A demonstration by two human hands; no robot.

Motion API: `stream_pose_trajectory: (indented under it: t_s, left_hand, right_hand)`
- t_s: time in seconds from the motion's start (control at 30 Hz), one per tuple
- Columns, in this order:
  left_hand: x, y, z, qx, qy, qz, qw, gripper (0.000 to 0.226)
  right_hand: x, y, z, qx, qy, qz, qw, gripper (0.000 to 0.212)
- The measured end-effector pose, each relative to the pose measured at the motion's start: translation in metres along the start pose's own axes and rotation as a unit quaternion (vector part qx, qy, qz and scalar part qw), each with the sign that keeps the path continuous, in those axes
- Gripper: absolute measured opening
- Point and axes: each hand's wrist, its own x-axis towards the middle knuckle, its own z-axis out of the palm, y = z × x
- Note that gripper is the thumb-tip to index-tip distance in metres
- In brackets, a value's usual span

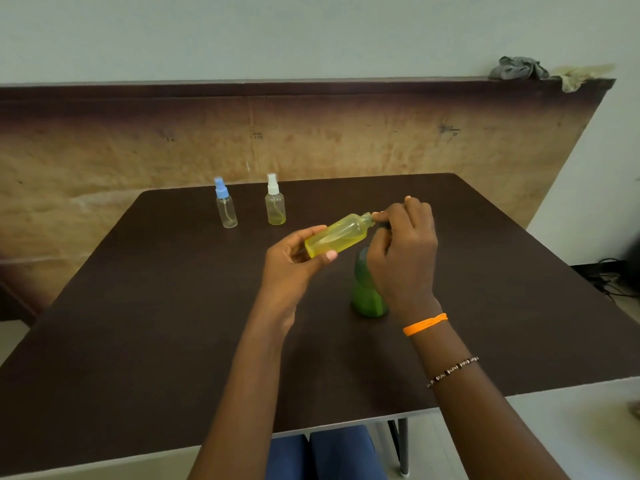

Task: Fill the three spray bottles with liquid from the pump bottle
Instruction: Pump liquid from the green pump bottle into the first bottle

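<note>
Near the middle of the tabletop: a person holds a yellow bottle (336,238) in the air, tilted so its open threaded neck points up and to the right, above the dark table (156,306).
Left hand: the left hand (294,258) grips the lower end of the yellow bottle, with the thumb across its front and the fingers behind it.
Right hand: the right hand (403,244) is at the neck of that bottle with curled fingers, and it seems to pinch something small and dark there. I cannot tell if this is the bottle's spray cap or the head of the pump.
Pump bottle: the green pump bottle (367,292) stands upright right of the middle, just under the right hand. Its top is hidden by the wrist.
Far edge of the tabletop, left part: a blue-capped spray bottle (225,204) stands upright and looks clear, so I judge it empty.
Beside it, to the right: a white-capped spray bottle (275,202) stands capped, with a little yellowish liquid in the bottom only.
Progress: I think it is an early or middle stage. The yellow bottle is uncapped and in hand. How full it is I cannot say, because its wall is yellow too.
Left to do: as it looks, the blue-capped bottle is untouched, the white-capped one is far from full, and the held one needs its cap back.
</note>
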Motion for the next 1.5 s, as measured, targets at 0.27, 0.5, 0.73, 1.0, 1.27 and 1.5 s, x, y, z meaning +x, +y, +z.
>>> stream_pose_trajectory:
  t_s: [0.27, 0.5, 0.73, 1.0, 1.27, 1.5]
  left_hand:
    - [0.002, 0.000, -0.001, 0.006, 0.000, 0.001, 1.000, 0.038]
    - [0.000, 0.000, -0.002, 0.001, 0.001, 0.002, 1.000, 0.037]
    - [0.001, -0.001, -0.002, 0.008, -0.003, 0.004, 1.000, 0.038]
    - [0.000, -0.001, -0.002, 0.003, 0.001, 0.000, 1.000, 0.037]
    - [0.000, 0.001, -0.003, 0.005, -0.005, 0.005, 1.000, 0.038]
    - [0.000, -0.002, -0.002, 0.007, 0.004, 0.000, 1.000, 0.037]
  right_hand:
    - [-0.009, 0.006, 0.009, -0.021, 0.034, -0.009, 0.999, 0.026]
    - [-0.001, 0.003, 0.002, -0.005, 0.012, -0.008, 1.000, 0.029]
    - [-0.006, 0.004, 0.005, 0.012, 0.030, -0.003, 0.999, 0.027]
    - [-0.005, 0.005, 0.004, -0.004, 0.007, -0.014, 1.000, 0.025]
    - [-0.002, 0.004, 0.005, 0.011, 0.015, -0.001, 1.000, 0.026]
    - [-0.006, 0.012, 0.014, 0.007, 0.043, -0.018, 0.999, 0.025]
